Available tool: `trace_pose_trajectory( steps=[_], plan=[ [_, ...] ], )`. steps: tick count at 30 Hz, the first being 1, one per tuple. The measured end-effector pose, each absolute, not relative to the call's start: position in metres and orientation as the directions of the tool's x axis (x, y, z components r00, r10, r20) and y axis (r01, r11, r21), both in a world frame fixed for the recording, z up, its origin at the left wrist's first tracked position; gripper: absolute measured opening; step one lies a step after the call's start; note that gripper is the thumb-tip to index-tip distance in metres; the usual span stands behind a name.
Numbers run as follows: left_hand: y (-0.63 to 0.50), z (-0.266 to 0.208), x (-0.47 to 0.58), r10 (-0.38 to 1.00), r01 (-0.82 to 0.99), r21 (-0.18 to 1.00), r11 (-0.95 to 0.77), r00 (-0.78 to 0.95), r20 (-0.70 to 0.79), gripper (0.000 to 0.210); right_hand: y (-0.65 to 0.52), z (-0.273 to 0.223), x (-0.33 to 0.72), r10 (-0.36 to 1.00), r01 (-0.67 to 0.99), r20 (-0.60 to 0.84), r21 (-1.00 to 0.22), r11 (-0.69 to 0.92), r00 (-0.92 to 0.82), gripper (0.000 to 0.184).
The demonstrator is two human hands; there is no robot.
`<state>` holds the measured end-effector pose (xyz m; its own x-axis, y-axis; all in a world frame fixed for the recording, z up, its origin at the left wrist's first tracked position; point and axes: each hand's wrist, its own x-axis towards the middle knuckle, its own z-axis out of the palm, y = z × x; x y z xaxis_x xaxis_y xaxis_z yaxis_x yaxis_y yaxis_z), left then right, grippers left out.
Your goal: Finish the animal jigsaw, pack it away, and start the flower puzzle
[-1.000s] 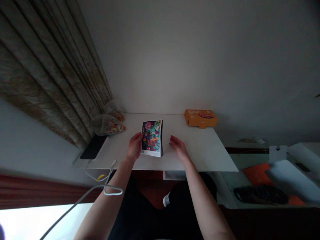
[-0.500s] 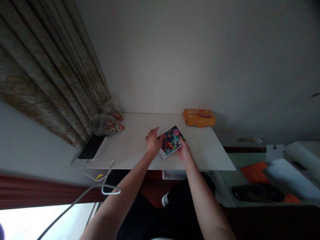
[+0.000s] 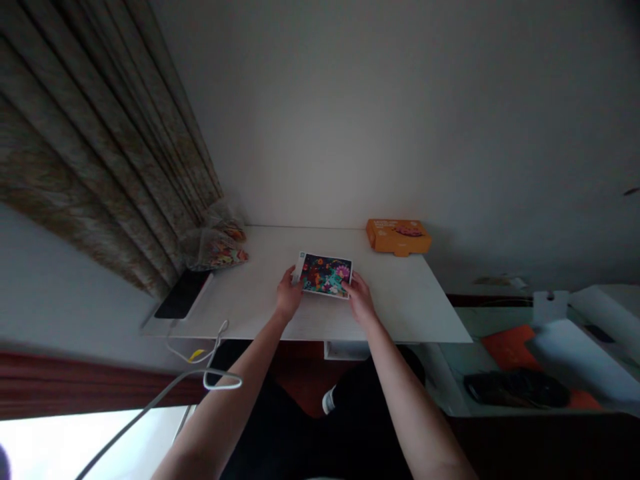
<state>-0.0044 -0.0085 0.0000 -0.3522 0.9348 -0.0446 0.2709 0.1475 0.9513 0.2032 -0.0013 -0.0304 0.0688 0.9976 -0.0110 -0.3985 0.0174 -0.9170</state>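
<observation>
Between my hands is a flat rectangular card or booklet point(image 3: 325, 275) with a colourful floral picture on a dark ground and a white border. It lies nearly level across my view, over the white table point(image 3: 400, 313). My left hand point(image 3: 289, 293) grips its left edge, thumb on the front. At the right edge my right hand point(image 3: 360, 298) holds it, also with the thumb on top. The fingers behind it are mostly hidden. Whether it is one sheet or several pages I cannot tell.
An orange box point(image 3: 399, 237) stands at the table's back right. Clear plastic bags with colourful contents point(image 3: 223, 255) and a black phone-like device point(image 3: 184, 295) are at the left. A pale cable point(image 3: 217, 353) hangs past the front edge. Lower right, a glass surface holds white boxes point(image 3: 575, 340).
The picture card has turned from a slant to nearly level and shifted left. My left hand, whose fingers were spread, has closed on its left edge; my right hand keeps its hold.
</observation>
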Motion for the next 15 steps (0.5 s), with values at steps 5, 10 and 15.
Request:
trace_pose_trajectory(
  steps=[5, 10, 15],
  plan=[
    [-0.01, -0.001, -0.046, 0.888, 0.571, 0.814, 0.11, -0.425, 0.177, 0.05, -0.008, -0.038, 0.182, 0.985, 0.27, 0.172, -0.95, 0.157, 0.033, 0.063],
    [-0.022, 0.002, -0.092, 0.848, 0.722, 0.648, 0.243, -0.483, 0.22, 0.039, -0.019, -0.036, 0.176, 0.929, 0.631, 0.31, -0.683, 0.367, -0.205, 0.028],
    [-0.036, 0.013, -0.125, 0.779, 0.749, 0.494, 0.441, -0.593, 0.203, 0.04, -0.022, -0.034, 0.178, 0.918, 0.648, 0.33, -0.653, 0.392, -0.222, 0.02]
  ],
)
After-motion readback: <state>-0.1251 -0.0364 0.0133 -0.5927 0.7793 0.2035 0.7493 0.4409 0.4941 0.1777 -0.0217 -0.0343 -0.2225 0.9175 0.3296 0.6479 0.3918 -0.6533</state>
